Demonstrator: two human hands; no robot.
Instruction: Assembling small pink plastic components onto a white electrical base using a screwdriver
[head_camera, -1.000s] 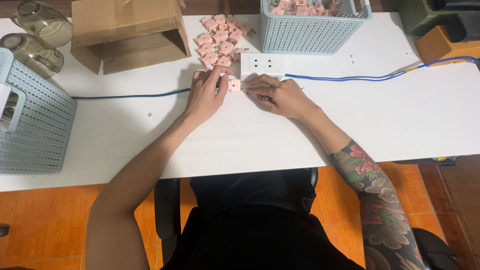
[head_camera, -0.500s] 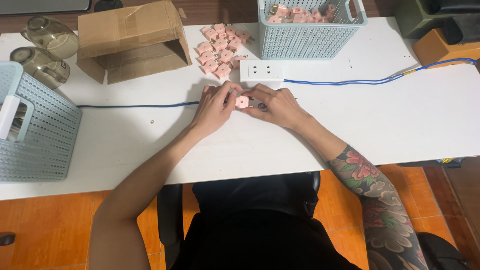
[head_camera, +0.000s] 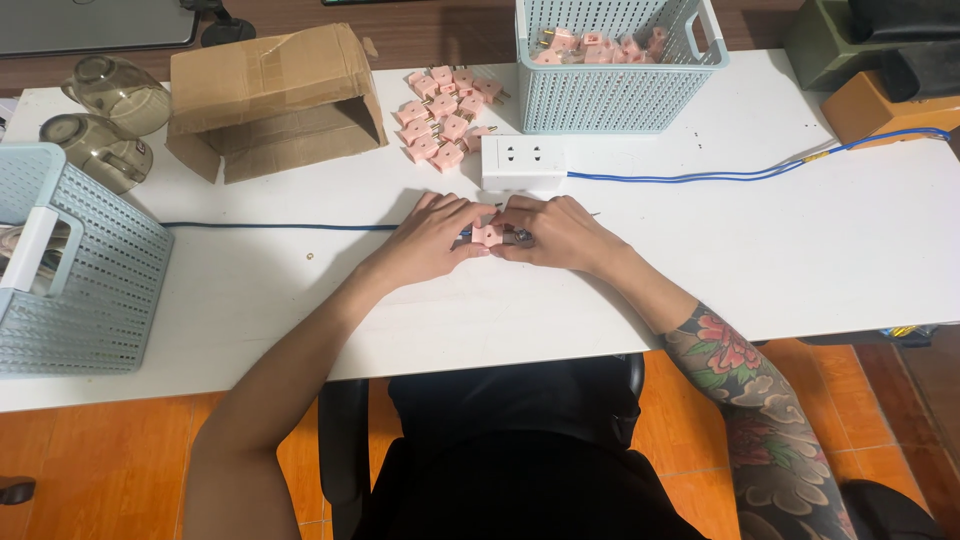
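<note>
A small pink plug (head_camera: 487, 235) is pinched between the fingertips of both hands at the middle of the white table (head_camera: 780, 260); the left hand (head_camera: 432, 240) is closed on its left side and the right hand (head_camera: 555, 233) on its right, with a small dark metal part held against it that is too hidden to be made out. The plug is blocky, smooth plastic. A thin blue cable (head_camera: 280, 226) is seen running left from under the hands. Just beyond them a white rectangular socket block (head_camera: 523, 161) is set, with a second blue cable (head_camera: 750, 173) led off to the right. Farther left a heap of like pink plugs (head_camera: 445, 120) is laid, beside an open cardboard box (head_camera: 270, 95). At the far edge a perforated pale-blue basket (head_camera: 615, 90) is stood holding more plugs; another basket (head_camera: 70, 270) is cut off at the left.
</note>
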